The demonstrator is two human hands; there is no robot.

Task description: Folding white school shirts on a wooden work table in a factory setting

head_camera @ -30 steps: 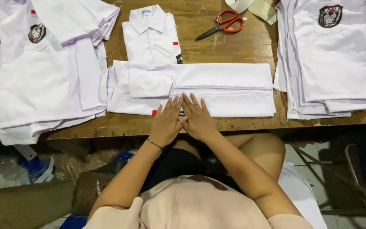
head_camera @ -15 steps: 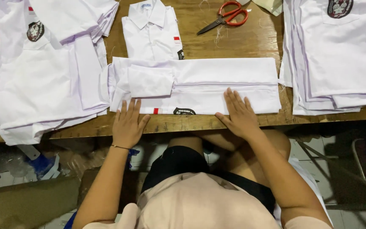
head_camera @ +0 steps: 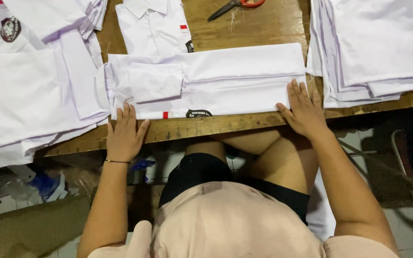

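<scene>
White folded shirt (head_camera: pixel 225 81) under flat hands — badge print seemingly half-hidden.

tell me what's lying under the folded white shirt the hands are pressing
The folded shirt lies on the wooden table; its far edge overlaps another white shirt. The left hand and right hand press its ends. Anything directly beneath is covered.

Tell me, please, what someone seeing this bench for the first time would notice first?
Most striking is the long folded white shirt lying across the middle of the wooden table, with the left hand flat at its near left corner and the right hand flat at its near right end. Heaps of white shirts flank it, and orange-handled scissors lie at the far edge.
</scene>
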